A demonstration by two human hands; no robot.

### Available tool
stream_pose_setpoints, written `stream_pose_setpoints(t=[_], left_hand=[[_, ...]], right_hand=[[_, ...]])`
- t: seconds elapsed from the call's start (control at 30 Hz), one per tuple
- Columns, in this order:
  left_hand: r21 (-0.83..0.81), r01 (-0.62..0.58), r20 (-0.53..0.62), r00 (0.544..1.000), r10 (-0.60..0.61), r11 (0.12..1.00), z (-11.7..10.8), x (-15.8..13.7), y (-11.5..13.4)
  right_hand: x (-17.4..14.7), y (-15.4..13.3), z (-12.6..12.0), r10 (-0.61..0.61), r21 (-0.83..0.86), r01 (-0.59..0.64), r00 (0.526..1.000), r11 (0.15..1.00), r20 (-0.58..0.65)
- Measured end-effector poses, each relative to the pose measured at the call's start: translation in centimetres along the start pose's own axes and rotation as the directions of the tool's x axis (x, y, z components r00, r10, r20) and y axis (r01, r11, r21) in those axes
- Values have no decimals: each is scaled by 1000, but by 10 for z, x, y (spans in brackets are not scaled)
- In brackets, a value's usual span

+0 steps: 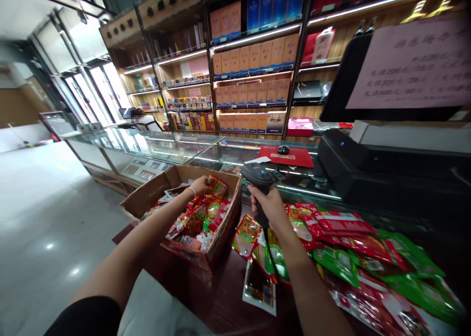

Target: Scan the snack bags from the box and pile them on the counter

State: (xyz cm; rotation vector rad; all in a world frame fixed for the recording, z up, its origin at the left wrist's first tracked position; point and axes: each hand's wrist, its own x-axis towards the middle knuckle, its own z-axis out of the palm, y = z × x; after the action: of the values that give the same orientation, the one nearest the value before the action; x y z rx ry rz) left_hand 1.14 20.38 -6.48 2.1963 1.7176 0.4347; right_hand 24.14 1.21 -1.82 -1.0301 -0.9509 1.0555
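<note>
My right hand [271,206] is wrapped round the handle of a black barcode scanner [256,173], raised above the dark red counter; a blue light glows on its head and a cable hangs below. Inside an open cardboard box [225,235] full of snack packets, my left hand [199,185] pinches the edge of a red snack packet [218,186]. Below the scanner lie loose packets, among them a red and green packet [246,235] and a gold and white pouch [259,288]. A pile of red and green packets [346,228] spreads to the right.
Behind the box runs a glass display counter [176,147] with a red mat [287,156] and a black mouse [283,149]. A till screen with a pink paper [408,71] stands at the right. Shelves of boxes [253,56] line the back. A person [142,120] is far off.
</note>
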Motion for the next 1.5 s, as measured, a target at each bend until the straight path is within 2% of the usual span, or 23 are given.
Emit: stream_pose_setpoints(t=[0.07, 0.1, 0.2, 0.23, 0.3, 0.4, 0.47, 0.53, 0.63, 0.7, 0.87, 1.07, 1.17, 1.27, 1.37, 1.43, 1.5], left_hand=[[-198, -40, -69, 997, 27, 979, -16, -6, 4], [-343, -70, -111, 993, 33, 937, -25, -9, 8], [-721, -160, -192, 981, 27, 674, -46, -19, 29], [-784, -172, -198, 980, 23, 596, -51, -22, 39], [-849, -193, -208, 978, 26, 492, -52, -28, 60], [-862, -262, -242, 965, 102, 434, -36, -38, 89], [-836, -306, -252, 951, 177, 455, -22, -46, 102], [-769, -337, -254, 941, 223, 544, -12, -52, 108], [-622, -371, -311, 925, 217, 690, -9, -57, 104], [-556, -371, -355, 915, 192, 744, -12, -55, 97], [-505, -347, -404, 904, 139, 790, -16, -49, 86], [-386, -371, -457, 872, 175, 844, -16, -52, 88], [-397, -358, -435, 884, 170, 845, -17, -54, 89], [-439, -348, -422, 894, 152, 828, -17, -57, 88], [-461, -368, -477, 870, 124, 807, -17, -61, 85], [-523, -390, -516, 853, 84, 758, -17, -62, 84], [-626, -400, -492, 869, 58, 669, -17, -63, 87]], right_hand=[[-1, -2, -1, -14, -11, 14, 1000, 1000, 11], [-2, -3, -1, -24, -26, 25, 1000, 999, 14], [-6, -6, -2, -61, -77, 61, 998, 995, 0], [-7, -7, -3, -75, -93, 74, 997, 993, -11], [-9, -8, -7, -104, -132, 99, 994, 986, -29], [-11, -12, -19, -137, -242, 125, 990, 962, -32], [-12, -16, -30, -141, -326, 122, 989, 938, -36], [-15, -23, -39, -139, -387, 108, 989, 916, -53], [-19, -29, -46, -106, -434, 67, 992, 899, -68], [-19, -28, -45, -74, -437, 47, 996, 898, -44], [-11, -14, -34, -81, -380, 86, 996, 921, 28], [-10, -11, -31, -97, -422, 97, 995, 902, 22], [-12, -16, -33, -77, -449, 71, 997, 891, 3], [-17, -22, -36, -101, -455, 96, 995, 885, 14], [-25, -27, -40, -144, -407, 135, 990, 903, 9], [-31, -29, -47, -150, -388, 129, 988, 913, -26], [-38, -31, -59, -137, -366, 104, 988, 925, -68]])
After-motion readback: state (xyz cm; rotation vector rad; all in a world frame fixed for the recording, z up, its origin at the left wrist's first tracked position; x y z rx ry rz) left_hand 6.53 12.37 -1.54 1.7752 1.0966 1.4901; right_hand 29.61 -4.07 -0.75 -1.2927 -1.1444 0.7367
